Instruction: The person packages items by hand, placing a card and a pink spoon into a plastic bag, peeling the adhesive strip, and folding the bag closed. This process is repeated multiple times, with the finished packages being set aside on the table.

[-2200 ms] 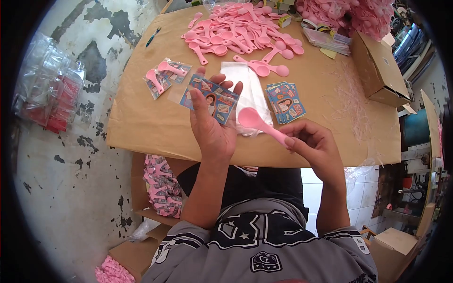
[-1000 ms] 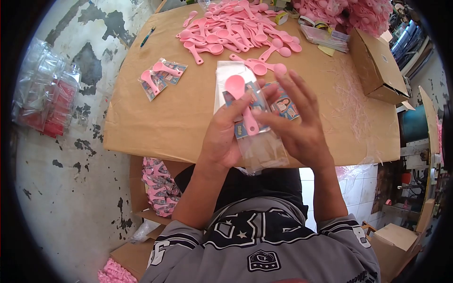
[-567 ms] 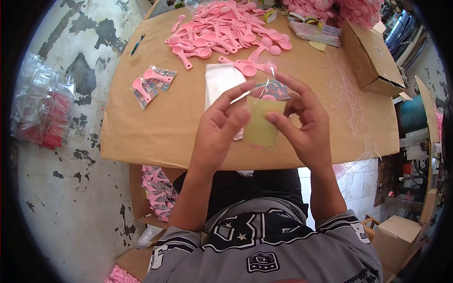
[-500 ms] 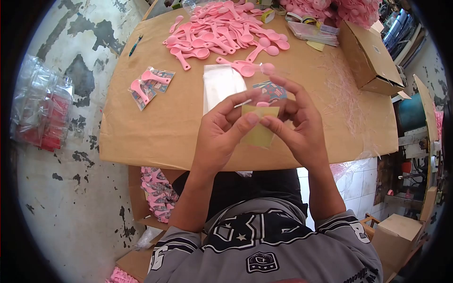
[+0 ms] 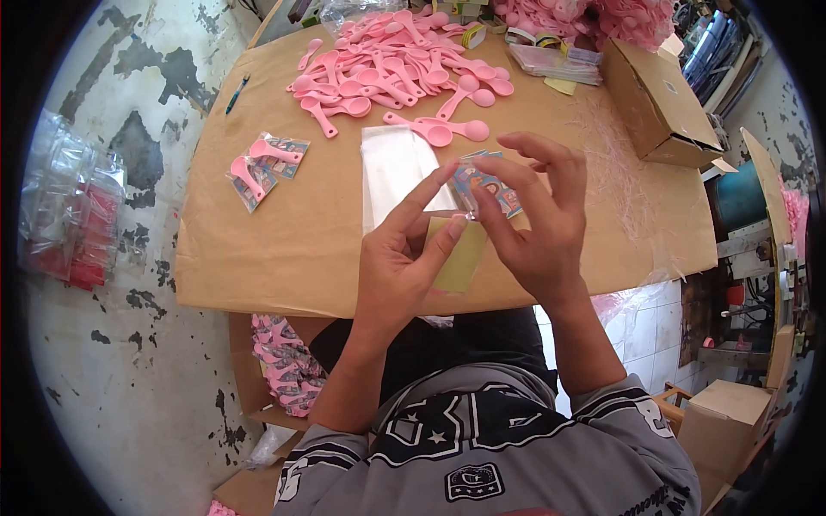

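Observation:
Between thumb and fingers, my left hand [image 5: 403, 245] holds a small clear packet with a yellow-green card [image 5: 460, 256] in it. My right hand [image 5: 540, 211] is at the packet's top right edge, its thumb near a forefinger and the other fingers raised; whether it grips the edge is hard to tell. Behind the hands lie printed cards [image 5: 489, 182] and a stack of clear bags [image 5: 391, 168]. Two pink spoons [image 5: 465, 130] lie just beyond them, in front of a large heap of pink spoons [image 5: 400, 69].
Two packets with pink spoons [image 5: 248, 176] lie on the left of the brown table [image 5: 258, 267], with a pen [image 5: 237, 95] behind. A cardboard box [image 5: 658, 103], plastic sleeves [image 5: 555, 63] and loose pink strands [image 5: 624, 172] are at the right.
The packet has tilted and come slightly lower and left. My right hand has drawn its fingers back from its top, and more of the printed cards shows.

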A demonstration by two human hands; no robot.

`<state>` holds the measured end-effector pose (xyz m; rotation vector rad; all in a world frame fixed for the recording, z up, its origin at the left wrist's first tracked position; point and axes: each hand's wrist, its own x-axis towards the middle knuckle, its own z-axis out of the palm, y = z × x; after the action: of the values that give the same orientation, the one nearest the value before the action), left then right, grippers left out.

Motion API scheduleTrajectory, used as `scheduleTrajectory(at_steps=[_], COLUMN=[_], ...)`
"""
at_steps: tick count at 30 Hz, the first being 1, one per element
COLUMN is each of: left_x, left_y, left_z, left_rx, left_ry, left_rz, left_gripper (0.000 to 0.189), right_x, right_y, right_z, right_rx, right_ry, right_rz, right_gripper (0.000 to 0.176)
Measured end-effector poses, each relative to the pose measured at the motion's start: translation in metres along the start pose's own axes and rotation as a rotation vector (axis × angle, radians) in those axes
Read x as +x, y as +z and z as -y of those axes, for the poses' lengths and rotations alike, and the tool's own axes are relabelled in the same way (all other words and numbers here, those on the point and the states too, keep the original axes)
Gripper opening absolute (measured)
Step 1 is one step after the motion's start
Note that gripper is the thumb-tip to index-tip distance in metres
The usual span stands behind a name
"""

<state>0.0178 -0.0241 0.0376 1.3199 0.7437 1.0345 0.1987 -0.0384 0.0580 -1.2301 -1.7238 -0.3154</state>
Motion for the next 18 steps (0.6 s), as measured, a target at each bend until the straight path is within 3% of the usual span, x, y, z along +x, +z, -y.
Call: scheduleTrajectory(at_steps=[11,14,17,18], left_x=[-0.008,-0.008,-0.006,-0.005], left_y=[0.009,0.008,0.007,0.008], left_z=[-0.01,-0.017,-0.005,-0.004], left_rx=[0.288,0.395,0.26,0.171], left_ry=[0.035,-0.011,-0.034,-0.059], left_rz=[0.04,0.085,0.1,0.089], left_gripper=[0.057,0.057,0.055,0.053], right_x=[0.001,0.0,0.003,0.003], right_y=[0.009,0.009,-0.001,-0.003], right_z=[-0.001,-0.007,-0.014,-0.02], right_rx=[-0.033,0.095,0.187,0.345], right_ry=[-0.022,0.038,0.176,0.299], right_rz=[-0.073,-0.1,-0.145,-0.226], right_gripper=[0.027,0.022,0.017,0.015])
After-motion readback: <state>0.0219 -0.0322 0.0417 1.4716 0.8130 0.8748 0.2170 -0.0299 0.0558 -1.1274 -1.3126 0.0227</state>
